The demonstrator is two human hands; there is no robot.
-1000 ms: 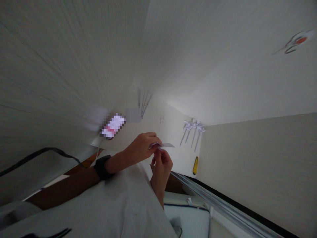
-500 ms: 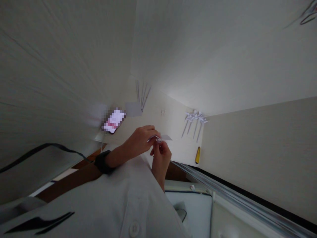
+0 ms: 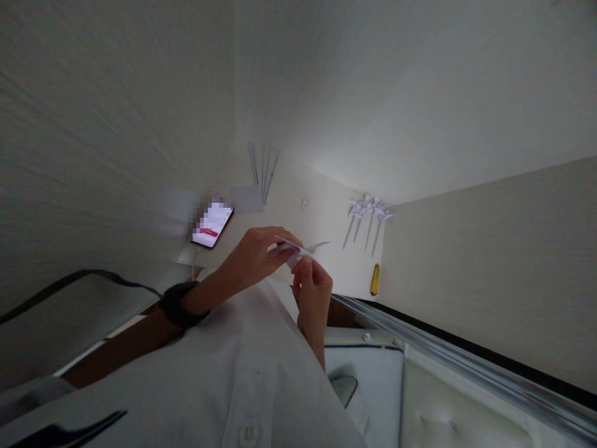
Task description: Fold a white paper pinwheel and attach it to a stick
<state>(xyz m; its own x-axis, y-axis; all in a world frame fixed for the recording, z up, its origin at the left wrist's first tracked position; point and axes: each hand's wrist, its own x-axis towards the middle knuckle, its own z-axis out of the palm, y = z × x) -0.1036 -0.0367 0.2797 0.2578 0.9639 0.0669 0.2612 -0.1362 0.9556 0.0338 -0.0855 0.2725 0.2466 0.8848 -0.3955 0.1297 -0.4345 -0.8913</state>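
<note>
Close in front of my shirt, both hands hold one small folded white paper [image 3: 301, 251] with pointed flaps sticking out. My left hand [image 3: 261, 252], with a dark band on its wrist, pinches the paper's left part. From below and to the right, my right hand [image 3: 315, 287] grips its lower edge between thumb and fingers. The exact fold under the fingertips is too small to make out. Beyond my left hand lies a flat pale paper square [image 3: 248, 200], beside several thin sticks [image 3: 263, 171].
A lit phone [image 3: 213, 224] lies at the table's left. Several white paper pinwheels on sticks [image 3: 369, 213] lie at the right, with a yellow-handled cutter [image 3: 375, 280] below them. A small pale item [image 3: 305, 203] is mid-table. Walls rise behind and beside the table [image 3: 284, 218].
The folded paper has turned and its flaps now stand out more widely. My right hand has shifted slightly right, and my left hand slightly up. The whole view has moved a little.
</note>
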